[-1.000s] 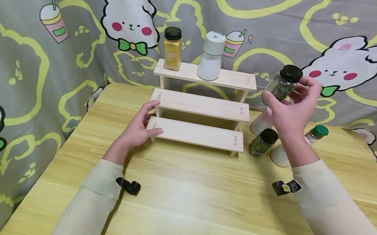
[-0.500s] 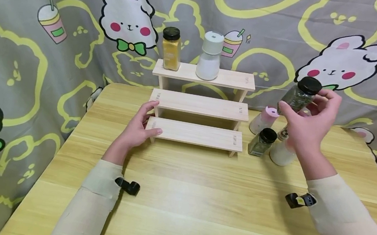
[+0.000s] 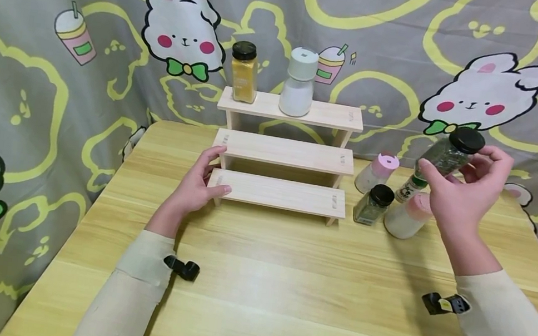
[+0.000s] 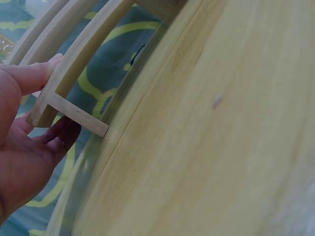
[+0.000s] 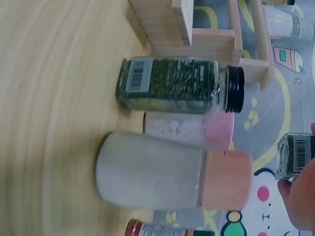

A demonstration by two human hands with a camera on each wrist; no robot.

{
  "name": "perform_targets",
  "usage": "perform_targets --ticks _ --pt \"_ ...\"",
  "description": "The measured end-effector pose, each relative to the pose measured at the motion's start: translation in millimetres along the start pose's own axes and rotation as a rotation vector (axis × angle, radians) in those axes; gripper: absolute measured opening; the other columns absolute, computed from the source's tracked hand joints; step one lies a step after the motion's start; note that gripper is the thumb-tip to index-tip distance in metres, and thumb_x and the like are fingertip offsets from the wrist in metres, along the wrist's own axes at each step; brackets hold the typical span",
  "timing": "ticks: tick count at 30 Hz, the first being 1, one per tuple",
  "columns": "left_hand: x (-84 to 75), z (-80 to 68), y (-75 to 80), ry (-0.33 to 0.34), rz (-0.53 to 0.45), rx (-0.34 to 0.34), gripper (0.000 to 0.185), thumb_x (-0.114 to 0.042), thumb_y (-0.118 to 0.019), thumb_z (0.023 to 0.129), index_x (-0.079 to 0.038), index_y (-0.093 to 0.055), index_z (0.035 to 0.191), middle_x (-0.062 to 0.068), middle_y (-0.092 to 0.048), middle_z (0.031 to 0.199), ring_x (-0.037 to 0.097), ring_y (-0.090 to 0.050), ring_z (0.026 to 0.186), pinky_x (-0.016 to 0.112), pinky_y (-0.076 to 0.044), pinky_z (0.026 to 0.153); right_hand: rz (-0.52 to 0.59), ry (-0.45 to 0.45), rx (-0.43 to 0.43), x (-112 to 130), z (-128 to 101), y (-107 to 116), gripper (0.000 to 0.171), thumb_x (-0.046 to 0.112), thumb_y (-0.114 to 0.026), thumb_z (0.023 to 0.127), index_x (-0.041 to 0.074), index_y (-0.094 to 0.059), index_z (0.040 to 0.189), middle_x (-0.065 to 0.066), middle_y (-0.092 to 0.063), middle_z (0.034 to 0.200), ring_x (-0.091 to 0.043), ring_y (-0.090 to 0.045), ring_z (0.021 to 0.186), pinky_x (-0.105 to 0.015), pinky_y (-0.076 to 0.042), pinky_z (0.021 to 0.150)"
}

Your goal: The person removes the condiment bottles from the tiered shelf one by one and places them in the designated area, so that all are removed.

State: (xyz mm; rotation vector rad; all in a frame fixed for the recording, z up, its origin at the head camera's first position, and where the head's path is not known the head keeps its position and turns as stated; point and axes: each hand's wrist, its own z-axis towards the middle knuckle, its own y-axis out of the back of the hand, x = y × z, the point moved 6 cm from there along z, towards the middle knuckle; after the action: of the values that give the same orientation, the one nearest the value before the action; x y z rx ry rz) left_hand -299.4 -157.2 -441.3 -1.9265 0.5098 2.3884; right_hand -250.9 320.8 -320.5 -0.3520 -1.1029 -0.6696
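My left hand (image 3: 195,181) grips the left end of a three-step wooden rack (image 3: 278,191), thumb on top of the lowest board and fingers beneath it in the left wrist view. Raised above the table at the right, my right hand (image 3: 469,195) holds a glass spice jar (image 3: 447,156) of dark green herbs with a black lid, tilted. The right wrist view shows only its lower part (image 5: 295,156). Below stand a similar herb jar (image 3: 372,204), a pink-capped shaker (image 3: 377,173), a larger peach-capped shaker (image 3: 406,217) and a small green-capped bottle (image 3: 406,189), partly covered.
On the rack's top step stand a yellow spice jar (image 3: 244,75) with a black lid and a white-capped shaker (image 3: 298,90). Patterned grey cloth (image 3: 398,16) hangs behind the wooden table (image 3: 254,289). Another bottle (image 5: 162,230) with a red-brown end shows low in the right wrist view.
My right hand has carried the herb jar rightward and slightly lower, away from the rack, uncovering more of the shakers below. My left hand stays on the rack.
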Motion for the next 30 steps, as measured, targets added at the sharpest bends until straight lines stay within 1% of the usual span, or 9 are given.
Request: perform_targets --ticks 4,6,10,14,16,20,24,27,30 --pt "0.4 0.1 0.8 0.0 0.003 -0.004 0.088 0.013 -0.073 0.083 -0.026 -0.035 0.153 0.005 -0.026 0.158 0.038 -0.039 0.134 0.053 -0.039 0.103 0.039 -0.051 -0.026 -6 2 11 0.074 -0.002 -0.089 0.068 0.018 -0.048 0.126 -0.005 -0.051 0.117 -0.018 -0.054 0.095 -0.026 -0.049 0.077" --pt "0.1 -0.1 0.8 0.0 0.001 -0.004 0.088 0.013 -0.073 0.083 -0.026 -0.035 0.153 0.005 -0.026 0.158 0.038 -0.039 0.134 0.053 -0.039 0.103 0.045 -0.045 -0.041 -7 2 17 0.073 -0.003 -0.089 0.067 0.016 -0.048 0.125 -0.006 -0.052 0.117 -0.018 -0.055 0.094 -0.026 -0.05 0.077" --pt "0.0 0.2 0.5 -0.002 0.004 -0.003 0.088 0.013 -0.073 0.083 -0.025 -0.035 0.153 0.005 -0.026 0.158 0.038 -0.039 0.134 0.053 -0.04 0.103 0.046 -0.042 -0.067 -8 2 27 0.073 -0.005 -0.088 0.067 0.015 -0.047 0.124 -0.007 -0.052 0.117 -0.018 -0.055 0.096 -0.025 -0.051 0.08" --pt "0.0 0.2 0.4 -0.004 0.005 -0.004 0.087 0.013 -0.073 0.083 -0.025 -0.035 0.152 0.004 -0.026 0.158 0.038 -0.038 0.134 0.053 -0.039 0.103 0.014 -0.048 -0.082 -12 2 37 0.073 -0.005 -0.087 0.069 0.016 -0.047 0.126 -0.006 -0.052 0.118 -0.016 -0.054 0.095 -0.025 -0.05 0.082" --pt "-0.3 -0.2 0.6 -0.004 0.005 -0.006 0.087 0.013 -0.073 0.083 -0.025 -0.035 0.152 0.004 -0.026 0.158 0.039 -0.038 0.134 0.053 -0.039 0.104 -0.028 -0.041 -0.082 -15 2 40 0.073 -0.004 -0.087 0.07 0.016 -0.046 0.127 -0.005 -0.052 0.119 -0.015 -0.054 0.095 -0.025 -0.05 0.082" --pt "-0.3 -0.3 0.7 -0.002 0.01 -0.005 0.087 0.013 -0.072 0.084 -0.026 -0.035 0.153 0.003 -0.026 0.158 0.037 -0.038 0.134 0.052 -0.04 0.103 -0.085 -0.062 -0.087 -19 -1 47 0.073 -0.002 -0.086 0.072 0.018 -0.045 0.129 -0.004 -0.052 0.121 -0.014 -0.054 0.1 -0.025 -0.049 0.085" --pt "-0.2 0.5 0.5 -0.005 0.008 -0.005 0.087 0.013 -0.072 0.084 -0.026 -0.035 0.152 0.002 -0.026 0.158 0.036 -0.039 0.134 0.052 -0.04 0.103 -0.04 -0.113 -0.091 -23 -4 53 0.075 -0.006 -0.085 0.071 0.018 -0.045 0.129 -0.003 -0.05 0.122 -0.014 -0.053 0.102 -0.026 -0.048 0.089" --pt "-0.1 0.5 0.5 -0.008 0.004 -0.008 0.087 0.014 -0.072 0.083 -0.026 -0.036 0.152 0.003 -0.028 0.158 0.038 -0.039 0.135 0.053 -0.039 0.104 0.004 -0.138 -0.096 -30 -6 58 0.076 -0.009 -0.084 0.069 0.018 -0.045 0.128 -0.004 -0.049 0.12 -0.013 -0.053 0.099 -0.026 -0.047 0.088" --pt "0.8 0.1 1.1 -0.006 0.005 -0.01 0.087 0.014 -0.072 0.083 -0.025 -0.036 0.152 0.004 -0.028 0.158 0.038 -0.038 0.135 0.053 -0.039 0.104 0.018 -0.148 -0.102 -37 -6 62 0.076 -0.011 -0.085 0.068 0.017 -0.046 0.127 -0.004 -0.049 0.118 -0.013 -0.053 0.098 -0.025 -0.048 0.087"
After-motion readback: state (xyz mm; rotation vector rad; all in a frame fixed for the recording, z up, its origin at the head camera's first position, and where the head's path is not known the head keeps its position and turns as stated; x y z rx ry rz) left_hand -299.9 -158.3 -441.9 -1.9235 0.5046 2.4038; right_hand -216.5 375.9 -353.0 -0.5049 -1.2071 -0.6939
